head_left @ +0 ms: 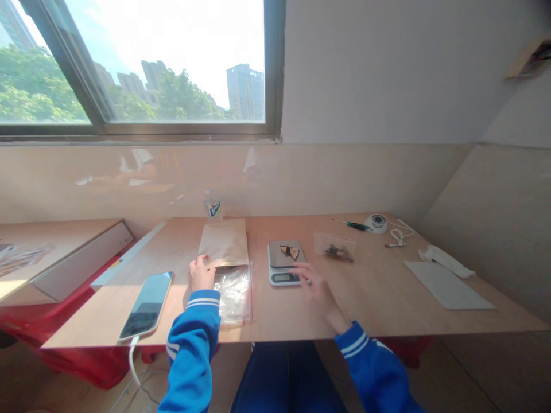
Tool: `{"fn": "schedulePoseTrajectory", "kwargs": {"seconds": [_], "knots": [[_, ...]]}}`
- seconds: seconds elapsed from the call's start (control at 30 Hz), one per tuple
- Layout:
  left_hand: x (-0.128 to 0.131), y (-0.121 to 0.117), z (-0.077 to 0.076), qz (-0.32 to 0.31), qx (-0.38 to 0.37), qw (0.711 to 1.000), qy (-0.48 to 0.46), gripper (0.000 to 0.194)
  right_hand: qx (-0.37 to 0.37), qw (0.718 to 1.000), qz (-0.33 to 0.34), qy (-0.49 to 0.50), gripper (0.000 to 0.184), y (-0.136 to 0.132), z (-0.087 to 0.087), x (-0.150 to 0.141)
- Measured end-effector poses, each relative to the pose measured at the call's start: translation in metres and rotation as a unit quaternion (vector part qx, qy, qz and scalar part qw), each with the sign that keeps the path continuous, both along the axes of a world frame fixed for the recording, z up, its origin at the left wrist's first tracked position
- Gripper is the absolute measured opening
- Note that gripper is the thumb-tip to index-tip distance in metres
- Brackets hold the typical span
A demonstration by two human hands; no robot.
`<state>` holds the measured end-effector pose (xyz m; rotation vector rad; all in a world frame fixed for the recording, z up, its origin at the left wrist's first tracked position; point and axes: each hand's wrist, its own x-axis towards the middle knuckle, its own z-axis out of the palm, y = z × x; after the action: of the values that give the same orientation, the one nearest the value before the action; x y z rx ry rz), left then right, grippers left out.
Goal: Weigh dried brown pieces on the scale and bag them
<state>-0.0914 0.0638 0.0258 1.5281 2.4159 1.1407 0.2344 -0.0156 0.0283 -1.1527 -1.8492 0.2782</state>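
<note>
At the near edge of a brown paper bag [226, 238], my left hand [201, 274] has its fingers curled on the bag's lower left corner. Partly beneath that bag lie clear zip bags [235, 295] with a red seal strip. My right hand [316, 287], slightly blurred, hovers by the front right of a digital kitchen scale [278, 265], fingers stretched out and nothing seen in them. On the scale's plate rest a few small dark-and-tan dried pieces [290, 251]. The display's digits are too small to read.
Right of the scale sits a small zip bag [336, 248] with dark pieces. Behind are a screwdriver [356, 226], dome camera [377, 223] and white cable [399, 236]. A white sheet [447, 285] lies far right. A plugged-in phone [147, 305] is front left; a bottle [212, 207] stands behind.
</note>
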Motion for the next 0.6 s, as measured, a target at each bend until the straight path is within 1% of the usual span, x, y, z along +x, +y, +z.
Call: {"fn": "schedulePoseTrajectory", "kwargs": {"seconds": [0.03,0.07,0.1,0.13,0.2,0.27,0.3,0.37,0.43,0.5,0.53,0.6], "knots": [[0.001,0.001,0.002,-0.008,0.013,1.000,0.005,0.035,0.000,0.997,0.072,-0.030,0.035,-0.009,0.002,-0.027],[0.004,0.003,0.004,-0.015,0.031,0.999,0.015,0.029,0.006,0.986,0.146,-0.076,0.039,-0.016,0.001,-0.053],[0.007,0.004,0.008,-0.022,0.053,0.998,0.029,0.024,0.011,0.974,0.194,-0.115,0.042,-0.021,-0.002,-0.078],[0.011,0.006,0.012,-0.029,0.079,0.995,0.046,0.020,0.005,0.968,0.207,-0.141,0.041,-0.024,-0.007,-0.099],[0.019,0.012,0.016,-0.050,0.134,0.987,0.077,0.016,-0.006,0.959,0.227,-0.171,0.032,-0.023,-0.017,-0.130],[0.025,0.018,0.014,-0.075,0.181,0.976,0.093,0.016,-0.031,0.958,0.227,-0.173,0.024,-0.016,-0.024,-0.146],[0.027,0.020,0.009,-0.084,0.199,0.972,0.096,0.018,-0.046,0.960,0.220,-0.165,0.023,-0.012,-0.024,-0.149],[0.029,0.023,-0.005,-0.098,0.223,0.966,0.091,0.021,-0.062,0.972,0.187,-0.125,0.023,-0.005,-0.020,-0.149],[0.028,0.024,-0.020,-0.100,0.228,0.966,0.075,0.022,-0.057,0.985,0.148,-0.066,0.029,0.000,-0.012,-0.147],[0.027,0.023,-0.032,-0.098,0.231,0.966,0.058,0.023,-0.035,0.992,0.117,-0.025,0.040,0.005,-0.004,-0.146],[0.025,0.023,-0.035,-0.097,0.234,0.966,0.050,0.024,-0.021,0.994,0.105,-0.021,0.044,0.008,-0.001,-0.147],[0.024,0.023,-0.039,-0.096,0.242,0.965,0.038,0.026,0.002,0.995,0.090,-0.046,0.050,0.017,0.000,-0.151]]}}
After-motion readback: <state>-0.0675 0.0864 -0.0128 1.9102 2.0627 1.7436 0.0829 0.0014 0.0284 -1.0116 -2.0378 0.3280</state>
